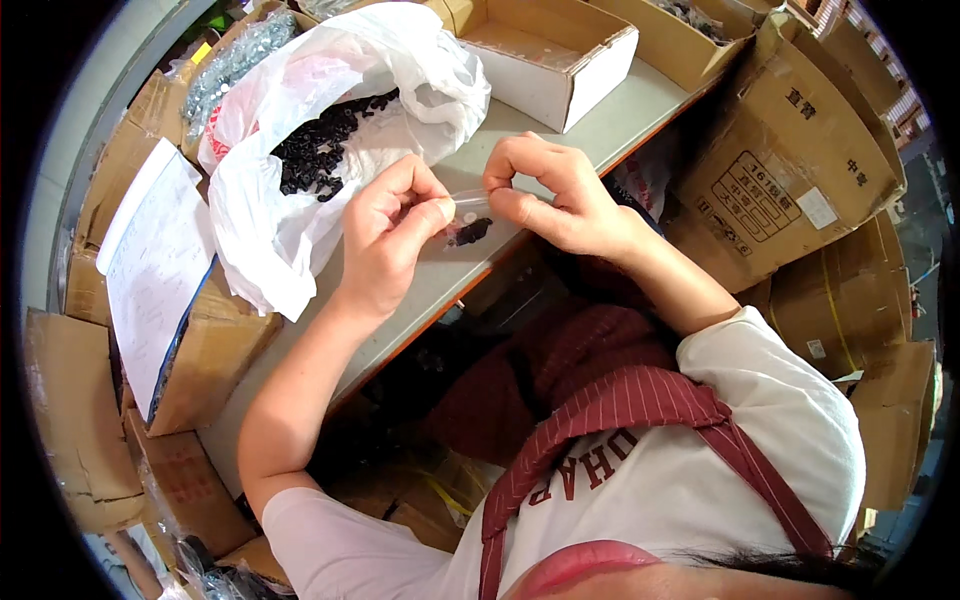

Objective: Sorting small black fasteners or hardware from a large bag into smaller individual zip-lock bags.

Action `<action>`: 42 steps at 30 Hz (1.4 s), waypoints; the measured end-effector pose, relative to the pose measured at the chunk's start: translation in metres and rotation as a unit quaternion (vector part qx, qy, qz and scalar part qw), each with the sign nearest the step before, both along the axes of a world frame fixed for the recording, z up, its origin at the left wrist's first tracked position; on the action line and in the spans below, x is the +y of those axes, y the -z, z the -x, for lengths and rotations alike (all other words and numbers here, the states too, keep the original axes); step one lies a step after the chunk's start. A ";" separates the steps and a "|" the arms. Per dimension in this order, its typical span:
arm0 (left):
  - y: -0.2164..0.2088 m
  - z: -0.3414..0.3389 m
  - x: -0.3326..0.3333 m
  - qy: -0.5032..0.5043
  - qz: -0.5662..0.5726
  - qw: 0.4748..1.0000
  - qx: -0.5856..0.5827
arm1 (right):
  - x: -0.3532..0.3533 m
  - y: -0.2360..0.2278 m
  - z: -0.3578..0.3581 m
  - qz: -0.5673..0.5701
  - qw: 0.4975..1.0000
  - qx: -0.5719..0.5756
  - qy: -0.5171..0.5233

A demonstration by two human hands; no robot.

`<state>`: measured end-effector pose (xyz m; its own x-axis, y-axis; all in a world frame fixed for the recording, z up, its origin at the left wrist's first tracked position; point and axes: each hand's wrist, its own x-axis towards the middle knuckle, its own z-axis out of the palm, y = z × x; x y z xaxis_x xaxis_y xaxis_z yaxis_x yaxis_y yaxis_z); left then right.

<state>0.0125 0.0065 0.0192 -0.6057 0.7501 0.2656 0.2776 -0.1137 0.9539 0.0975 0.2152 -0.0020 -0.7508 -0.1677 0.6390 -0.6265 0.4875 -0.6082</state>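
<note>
Between my hands hangs a small clear zip bag (pixel 470 198) with some black parts and a pale round piece low inside it. My left hand (pixel 392 230) pinches the bag's left upper corner between thumb and fingers. At the right upper corner, my right hand (pixel 555 192) grips the same bag with thumb and forefinger. Beyond my left hand, a white plastic bag (pixel 420 75) lies spread on the table, holding a heap of small black parts (pixel 320 145).
A white-sided cardboard tray (pixel 600 75) stands at the table's (pixel 400 335) far side. On the left, a paper-covered clipboard (pixel 160 260) leans on a carton (pixel 215 350). Large cardboard boxes (pixel 780 160) are stacked to the right.
</note>
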 end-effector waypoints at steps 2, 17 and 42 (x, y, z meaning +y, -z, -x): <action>0.000 0.001 0.000 0.000 -0.004 1.000 -0.006 | 0.001 0.001 0.000 0.035 0.999 -0.017 -0.011; 0.018 -0.001 -0.002 -0.012 -0.009 0.988 -0.156 | 0.004 0.001 0.010 0.151 0.940 -0.276 -0.128; 0.015 -0.021 0.015 -0.092 0.204 0.957 0.184 | 0.019 0.000 0.022 0.171 0.919 -0.306 -0.179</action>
<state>0.0334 0.0217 0.0044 -0.6589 0.7268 0.1940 0.5824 0.3297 0.7430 0.0750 0.2339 -0.0021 -0.9226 -0.3429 0.1768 -0.1995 0.0318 -0.9794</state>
